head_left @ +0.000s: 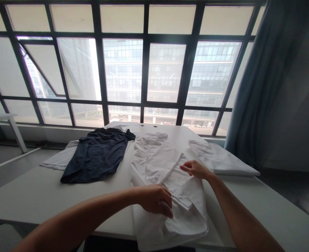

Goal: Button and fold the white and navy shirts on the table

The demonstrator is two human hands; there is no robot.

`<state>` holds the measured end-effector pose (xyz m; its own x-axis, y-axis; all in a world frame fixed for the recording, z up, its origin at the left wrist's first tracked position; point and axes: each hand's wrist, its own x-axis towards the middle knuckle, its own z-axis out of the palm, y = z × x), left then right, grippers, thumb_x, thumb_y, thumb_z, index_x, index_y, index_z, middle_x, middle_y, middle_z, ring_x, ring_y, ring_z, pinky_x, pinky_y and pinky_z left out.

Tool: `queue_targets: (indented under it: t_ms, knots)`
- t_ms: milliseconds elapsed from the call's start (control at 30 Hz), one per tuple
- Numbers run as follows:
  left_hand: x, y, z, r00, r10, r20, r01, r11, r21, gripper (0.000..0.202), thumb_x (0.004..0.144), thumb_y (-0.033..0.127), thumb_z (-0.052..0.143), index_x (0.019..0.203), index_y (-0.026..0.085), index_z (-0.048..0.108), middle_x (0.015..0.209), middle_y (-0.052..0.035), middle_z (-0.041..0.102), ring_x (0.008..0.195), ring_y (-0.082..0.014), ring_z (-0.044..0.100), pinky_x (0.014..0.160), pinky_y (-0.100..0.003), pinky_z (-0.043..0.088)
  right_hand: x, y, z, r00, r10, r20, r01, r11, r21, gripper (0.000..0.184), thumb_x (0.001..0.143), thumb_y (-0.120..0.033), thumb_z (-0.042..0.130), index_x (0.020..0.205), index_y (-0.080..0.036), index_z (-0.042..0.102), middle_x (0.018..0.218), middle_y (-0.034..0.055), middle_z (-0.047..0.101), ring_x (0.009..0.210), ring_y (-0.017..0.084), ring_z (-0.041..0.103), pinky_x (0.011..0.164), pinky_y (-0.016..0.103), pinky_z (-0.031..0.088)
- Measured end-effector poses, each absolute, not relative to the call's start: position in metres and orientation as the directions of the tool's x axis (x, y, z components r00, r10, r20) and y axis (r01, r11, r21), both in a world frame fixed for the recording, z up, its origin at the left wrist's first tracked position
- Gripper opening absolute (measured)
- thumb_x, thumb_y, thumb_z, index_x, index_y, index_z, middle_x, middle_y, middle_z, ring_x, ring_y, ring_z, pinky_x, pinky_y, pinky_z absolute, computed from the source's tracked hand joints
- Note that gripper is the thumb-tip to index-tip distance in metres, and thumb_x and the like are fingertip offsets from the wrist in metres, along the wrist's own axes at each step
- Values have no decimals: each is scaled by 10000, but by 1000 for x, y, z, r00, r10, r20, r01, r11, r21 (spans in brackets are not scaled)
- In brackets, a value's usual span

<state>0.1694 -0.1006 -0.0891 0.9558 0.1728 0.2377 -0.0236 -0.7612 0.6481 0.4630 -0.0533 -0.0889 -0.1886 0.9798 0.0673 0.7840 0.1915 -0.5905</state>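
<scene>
At the worktop (39, 196) edge nearest us, our left hand (156, 199) pinches the white shirt (174, 182); our right hand (194, 169) curls over its right side, whether gripping we cannot tell. Light, even tension should help keep creases out.

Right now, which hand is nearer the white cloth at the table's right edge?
Right. The right hand is at that cloth's left side; the left hand is farther left, at the middle white garment.
</scene>
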Motion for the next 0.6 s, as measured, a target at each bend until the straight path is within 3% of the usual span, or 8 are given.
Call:
queue_targets:
  t_ms: [67,167,300,433,600]
  knots:
    - [154,-96,-67,937,245,247,8,-725,689,509,777,656,678,695,155,653,713,-31,611,672,-124,528,661,-223,431,463,-54,-87,-191,979,66,789,193,-584,571,776,-706,558,695,-148,644,568,21,582,505,122,486,501,243,348]
    - [120,-89,-27,964,256,69,118,-646,754,588,752,722,646,721,135,670,601,6,557,561,-97,443,557,-218,372,456,-57,-81,-207,968,140,804,249,-539,504,807,-619,583,787,-132,713,632,53,651,562,154,554,532,255,394]
    - [72,-90,10,969,245,-26,163,-557,814,586,731,711,675,685,127,701,603,-42,618,575,-136,531,577,-249,403,419,-65,-71,-331,909,253,718,416,-558,425,843,-520,602,916,-128,750,858,111,739,754,208,655,676,285,493]
    - [52,-96,16,955,294,-46,213,-568,795,493,730,633,731,702,142,735,647,-58,660,591,-150,555,596,-268,422,363,-69,-75,-523,842,134,637,490,-595,499,826,-536,642,1125,-141,709,1058,133,730,901,236,674,777,321,528]
    - [54,-96,13,957,278,-86,239,-583,777,493,732,634,730,724,141,747,677,-62,680,618,-152,576,626,-263,444,314,-71,-85,-562,826,38,616,449,-647,602,741,-497,761,1234,-171,647,1086,127,706,908,222,661,822,342,518]
